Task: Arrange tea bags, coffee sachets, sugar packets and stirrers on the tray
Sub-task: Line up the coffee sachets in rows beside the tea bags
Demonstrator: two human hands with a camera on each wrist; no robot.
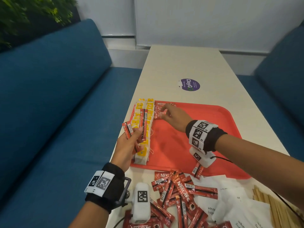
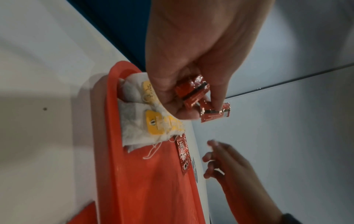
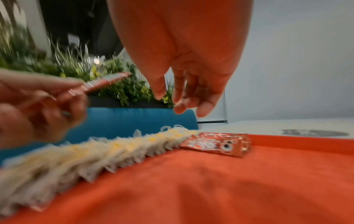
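A red tray [image 1: 205,129] lies on the pale table. White tea bags with yellow tags [image 1: 144,129] run in rows along its left edge. A few red coffee sachets [image 1: 162,110] lie at its far left corner. My left hand [image 1: 130,143] hovers over the tea bags and grips a small bunch of red coffee sachets [image 1: 143,124] [image 2: 197,97]. My right hand [image 1: 172,116] hangs just above the placed sachets [image 3: 216,144], its fingers [image 3: 203,104] relaxed and holding nothing.
A loose heap of coffee sachets [image 1: 177,195] lies on the table in front of the tray, with white sugar packets [image 1: 230,203] and wooden stirrers [image 1: 269,206] to its right. One sachet [image 1: 197,170] sits on the tray's near rim. Blue sofas flank the table.
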